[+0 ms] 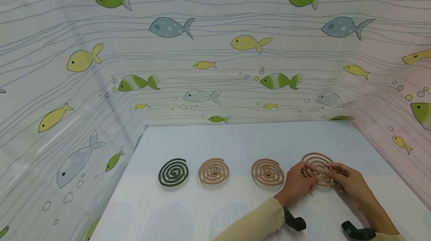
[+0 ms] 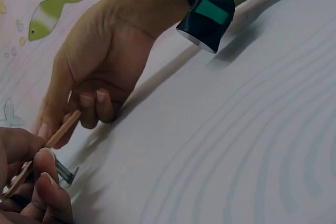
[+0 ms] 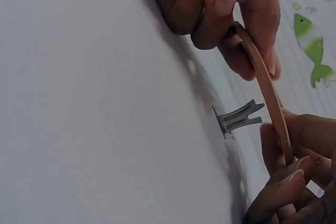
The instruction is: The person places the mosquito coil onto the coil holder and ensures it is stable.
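A brown mosquito coil (image 1: 316,154) is held between both hands at the right of the table. My left hand (image 1: 296,182) pinches its left edge, and my right hand (image 1: 352,184) grips the right edge. In the right wrist view the coil (image 3: 262,80) shows edge-on. Beneath it stands a small metal coil stand (image 3: 240,120), its forked end toward the coil; whether they touch I cannot tell. The left wrist view shows the same stand (image 2: 65,173) partly behind the left fingers (image 2: 50,179). The fingers hide much of the coil's lower part.
Left of the hands lie another brown coil (image 1: 267,172), a third brown one (image 1: 213,171) and a dark green coil (image 1: 173,173), in a row across the white table (image 1: 202,140). Fish-printed sheeting (image 1: 215,80) encloses the back and sides.
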Tool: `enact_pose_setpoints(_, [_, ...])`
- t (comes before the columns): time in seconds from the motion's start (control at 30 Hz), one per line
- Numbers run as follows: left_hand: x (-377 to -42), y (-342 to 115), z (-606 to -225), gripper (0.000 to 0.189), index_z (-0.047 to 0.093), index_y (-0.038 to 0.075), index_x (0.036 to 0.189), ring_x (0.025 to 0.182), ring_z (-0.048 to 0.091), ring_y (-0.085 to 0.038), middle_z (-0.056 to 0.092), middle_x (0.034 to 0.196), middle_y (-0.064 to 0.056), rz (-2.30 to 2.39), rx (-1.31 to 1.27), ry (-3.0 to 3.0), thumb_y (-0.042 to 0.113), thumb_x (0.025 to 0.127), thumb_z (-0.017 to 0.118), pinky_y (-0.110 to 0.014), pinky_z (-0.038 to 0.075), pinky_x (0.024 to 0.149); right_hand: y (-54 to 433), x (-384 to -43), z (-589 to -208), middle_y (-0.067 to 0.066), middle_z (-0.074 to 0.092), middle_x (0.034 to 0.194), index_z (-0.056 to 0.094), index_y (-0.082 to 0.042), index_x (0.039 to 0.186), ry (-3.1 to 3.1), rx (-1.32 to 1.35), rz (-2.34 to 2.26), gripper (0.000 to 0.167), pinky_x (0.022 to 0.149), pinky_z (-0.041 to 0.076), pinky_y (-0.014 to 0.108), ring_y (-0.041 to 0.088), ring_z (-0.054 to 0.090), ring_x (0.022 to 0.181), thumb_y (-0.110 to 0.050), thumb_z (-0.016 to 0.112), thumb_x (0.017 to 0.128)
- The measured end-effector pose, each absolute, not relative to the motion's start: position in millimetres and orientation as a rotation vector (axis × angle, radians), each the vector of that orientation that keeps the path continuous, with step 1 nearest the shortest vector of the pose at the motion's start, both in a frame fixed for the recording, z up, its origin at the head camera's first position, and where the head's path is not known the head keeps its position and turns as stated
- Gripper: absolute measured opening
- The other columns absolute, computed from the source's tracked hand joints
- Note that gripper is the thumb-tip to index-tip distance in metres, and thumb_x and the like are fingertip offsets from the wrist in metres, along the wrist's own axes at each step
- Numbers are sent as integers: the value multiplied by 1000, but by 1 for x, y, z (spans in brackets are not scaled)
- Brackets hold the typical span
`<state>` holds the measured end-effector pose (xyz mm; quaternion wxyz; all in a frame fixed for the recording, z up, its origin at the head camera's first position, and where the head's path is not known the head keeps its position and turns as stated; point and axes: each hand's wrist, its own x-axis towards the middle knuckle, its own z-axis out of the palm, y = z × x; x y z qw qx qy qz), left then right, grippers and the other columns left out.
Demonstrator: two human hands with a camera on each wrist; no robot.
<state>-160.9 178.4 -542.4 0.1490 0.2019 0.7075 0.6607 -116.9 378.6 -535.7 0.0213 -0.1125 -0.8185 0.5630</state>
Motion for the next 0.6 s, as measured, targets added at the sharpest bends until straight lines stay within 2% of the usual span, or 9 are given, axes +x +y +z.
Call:
enact_pose_setpoints(0.17, [-161, 179, -541, 20, 71, 19, 109, 46, 56, -6, 59, 62, 6, 1869, 571, 2055, 9, 92, 75, -21, 42, 42, 377, -117, -535, -11, 59, 88, 69, -14, 126, -2543, -368, 1764, 37, 53, 44, 30, 10, 46, 61, -38, 72, 98])
enact_pose_setpoints(0.27, [-162, 179, -541, 20, 71, 19, 110, 45, 55, -6, 60, 61, 4, 1867, 563, 2050, 9, 93, 74, -20, 42, 42, 376, -117, -533, -11, 61, 88, 68, -10, 128, -2531, -359, 1761, 40, 53, 44, 30, 11, 46, 61, -37, 71, 99])
enact_pose_setpoints(0.43, [-162, 180, -541, 17, 71, 17, 112, 45, 55, -6, 61, 66, 2, 1894, 574, 2048, 10, 97, 70, -20, 42, 43, 376, -119, -531, -13, 63, 93, 64, -2, 131, -2538, -327, 1707, 48, 54, 44, 31, 12, 48, 63, -38, 70, 99])
enact_pose_setpoints(0.6, [-163, 180, -541, 13, 69, 17, 111, 47, 55, -6, 60, 70, 6, 1881, 586, 2078, 13, 99, 68, -21, 45, 45, 377, -120, -533, -8, 58, 88, 65, -4, 130, -2595, -356, 1675, 51, 55, 45, 30, 11, 47, 62, -43, 70, 98])
